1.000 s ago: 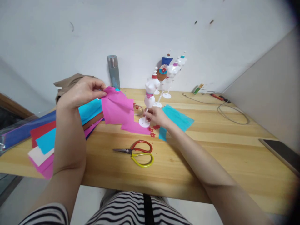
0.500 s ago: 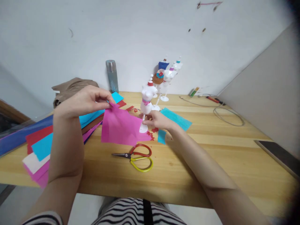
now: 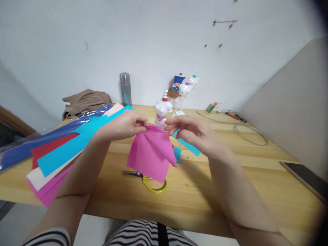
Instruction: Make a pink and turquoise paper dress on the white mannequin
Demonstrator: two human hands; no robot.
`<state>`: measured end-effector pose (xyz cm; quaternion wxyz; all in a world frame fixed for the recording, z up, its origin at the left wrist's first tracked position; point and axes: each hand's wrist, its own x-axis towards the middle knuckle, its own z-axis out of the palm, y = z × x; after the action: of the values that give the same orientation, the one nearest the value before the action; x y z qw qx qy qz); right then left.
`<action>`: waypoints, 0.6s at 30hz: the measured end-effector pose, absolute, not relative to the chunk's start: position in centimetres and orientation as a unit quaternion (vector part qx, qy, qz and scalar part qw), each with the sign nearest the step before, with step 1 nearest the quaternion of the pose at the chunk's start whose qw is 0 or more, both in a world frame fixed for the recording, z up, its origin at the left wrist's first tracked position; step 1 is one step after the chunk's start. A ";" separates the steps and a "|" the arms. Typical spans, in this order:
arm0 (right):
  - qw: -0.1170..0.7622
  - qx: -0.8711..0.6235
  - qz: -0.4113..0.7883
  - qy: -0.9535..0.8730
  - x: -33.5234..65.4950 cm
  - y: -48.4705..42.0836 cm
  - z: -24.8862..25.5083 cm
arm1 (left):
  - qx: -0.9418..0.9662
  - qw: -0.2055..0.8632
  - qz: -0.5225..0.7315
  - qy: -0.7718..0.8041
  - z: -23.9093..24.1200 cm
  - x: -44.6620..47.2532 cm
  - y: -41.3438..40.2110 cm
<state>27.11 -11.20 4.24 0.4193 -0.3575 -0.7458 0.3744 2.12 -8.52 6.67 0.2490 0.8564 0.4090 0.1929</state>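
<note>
A pink sheet of crepe paper [image 3: 152, 152] hangs in the air above the wooden table [image 3: 230, 177]. My left hand [image 3: 125, 124] pinches its top left edge. My right hand [image 3: 191, 131] pinches the top right edge with thumb and forefinger, the other fingers spread. Behind the paper stands a small white mannequin figure [image 3: 162, 111] with a pink band and a red top. Under the paper lie scissors [image 3: 148, 179] with yellow and red handles, partly hidden.
A stack of coloured paper sheets [image 3: 58, 150] lies at the left. Turquoise paper pieces [image 3: 188, 146] lie behind my right hand. More dressed figures [image 3: 183, 89], a metal flask [image 3: 125, 89], a brown cloth [image 3: 84, 100] and cables [image 3: 246, 128] sit at the back. A dark tablet [image 3: 304, 174] lies far right.
My left hand carried the pink sheet from the left to the middle and lifted it. My right hand left the figure's base and took the sheet's other edge.
</note>
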 end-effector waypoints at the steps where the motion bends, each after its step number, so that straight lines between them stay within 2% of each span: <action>1: 0.424 -0.357 0.354 -0.753 26.4 -11.6 3.9 | 0.857 0.242 0.193 0.412 6.4 2.6 -8.6; 3: 0.425 -0.367 0.304 -0.769 25.2 -11.8 3.1 | 0.853 0.250 0.199 0.413 5.8 3.3 -8.8; 6: 0.426 -0.397 0.266 -0.768 24.5 -11.4 2.4 | 0.820 0.352 0.214 0.398 5.4 3.7 -8.8; 10: 0.488 -0.415 0.332 -0.693 25.2 -10.6 2.6 | 0.764 0.492 0.235 0.345 5.8 2.8 -8.8; 14: 0.537 -0.398 0.449 -0.593 25.6 -9.9 2.8 | 0.761 0.472 0.273 0.351 6.0 1.9 -8.4; 18: 0.522 -0.368 0.549 -0.539 25.1 -9.2 1.9 | 0.777 0.442 0.295 0.338 5.3 2.1 -7.9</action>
<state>25.15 -9.17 1.87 0.5220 -0.3680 -0.5388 0.5494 2.10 -7.87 5.28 0.4415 0.7772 0.3375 0.2951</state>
